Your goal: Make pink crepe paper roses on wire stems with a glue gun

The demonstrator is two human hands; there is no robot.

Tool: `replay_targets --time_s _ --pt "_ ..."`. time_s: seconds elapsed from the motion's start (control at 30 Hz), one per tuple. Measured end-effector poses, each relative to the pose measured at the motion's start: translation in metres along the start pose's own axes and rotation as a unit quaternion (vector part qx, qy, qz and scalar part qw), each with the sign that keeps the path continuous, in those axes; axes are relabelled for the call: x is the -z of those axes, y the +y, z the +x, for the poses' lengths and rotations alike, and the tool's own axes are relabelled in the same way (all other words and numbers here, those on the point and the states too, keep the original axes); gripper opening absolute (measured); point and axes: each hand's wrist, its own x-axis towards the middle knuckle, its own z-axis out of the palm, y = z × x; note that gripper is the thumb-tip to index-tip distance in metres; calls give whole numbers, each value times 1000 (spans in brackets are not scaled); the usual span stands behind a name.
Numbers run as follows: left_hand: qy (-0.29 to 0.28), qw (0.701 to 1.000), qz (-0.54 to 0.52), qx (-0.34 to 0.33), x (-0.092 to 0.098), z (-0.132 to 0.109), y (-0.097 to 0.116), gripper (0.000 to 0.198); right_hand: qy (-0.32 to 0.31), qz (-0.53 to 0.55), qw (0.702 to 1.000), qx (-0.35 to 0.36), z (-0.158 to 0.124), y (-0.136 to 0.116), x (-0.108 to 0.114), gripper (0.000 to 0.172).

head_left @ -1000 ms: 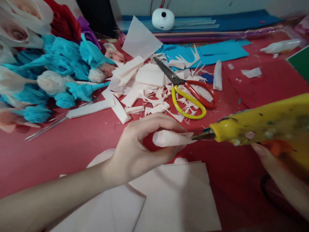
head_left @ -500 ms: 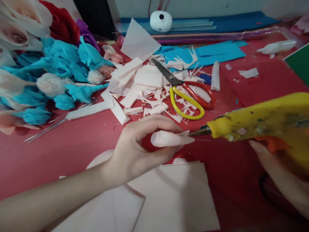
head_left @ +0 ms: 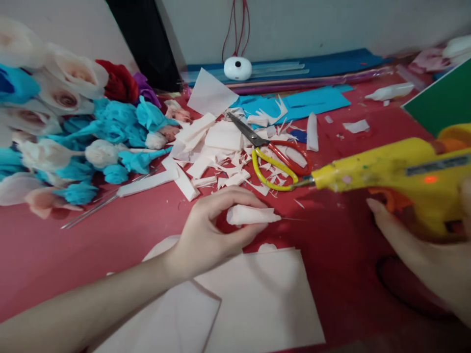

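Observation:
Between the thumb and fingers of my left hand [head_left: 209, 235] is a small pale pink rolled paper bud [head_left: 252, 215], lying sideways with a thin wire sticking out to the right. My right hand [head_left: 427, 255] is closed on a yellow glue gun [head_left: 390, 166] with an orange trigger and a lit red light. The gun's metal nozzle points left, above and to the right of the bud, apart from it. Under my left hand lie large pale paper sheets [head_left: 265, 304].
Scissors [head_left: 261, 142] with red and yellow handles rest on paper scraps [head_left: 221, 137]. Paper flowers [head_left: 117, 120] crowd the left side. Blue paper [head_left: 316, 102], a white device [head_left: 237, 68] and a glue bottle [head_left: 392, 91] lie behind. A green board [head_left: 441, 105] stands at the right.
The glue gun's nozzle has moved up and away from the bud, which it was touching or nearly touching. My left hand still holds the bud. The camera view has shifted somewhat.

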Motion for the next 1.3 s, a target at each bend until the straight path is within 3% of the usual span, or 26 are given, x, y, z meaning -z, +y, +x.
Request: replay_targets --time_s 0.03,0.1,0.17,0.23,0.37,0.43,0.5,0.53,0.57,0.63,0.7,0.83,1.3 --pt "3 1000 -1 0 0 0 0 19 18 -8 1000 10 6 2 -3 43" --pt "9 1000 -2 6 -2 1 1 17 -16 12 1000 6 17 9 -14 35" --pt "14 1000 -1 14 -3 1 2 14 -107 4 993 -40 26 18 -28 30" --pt "17 1000 1 17 -4 1 2 12 -133 -4 990 -40 30 25 -40 28" --pt "19 1000 1 10 -4 0 1 12 -148 -43 988 -28 28 28 -46 42" --pt "21 1000 1 7 -4 0 0 12 -108 -76 991 -4 26 22 -36 48" --pt "20 1000 0 4 -4 0 0 14 -7 -63 995 74 23 11 -21 39" --pt "16 1000 -1 1 -3 0 0 14 61 -7 991 121 22 4 -12 31" --pt "11 1000 -2 -3 -3 0 0 15 91 54 978 182 20 -4 -5 23" --pt "-1 1000 -5 -9 -3 0 1 16 88 164 946 266 18 -23 7 12" --pt "-6 1000 -7 -15 -3 0 1 18 24 281 913 294 17 -41 12 3" --pt "-11 1000 -3 -17 -3 0 0 25 -64 382 876 288 21 -66 7 5" --pt "-23 1000 -4 -15 0 -1 -4 24 -133 451 845 253 25 -75 -1 6"
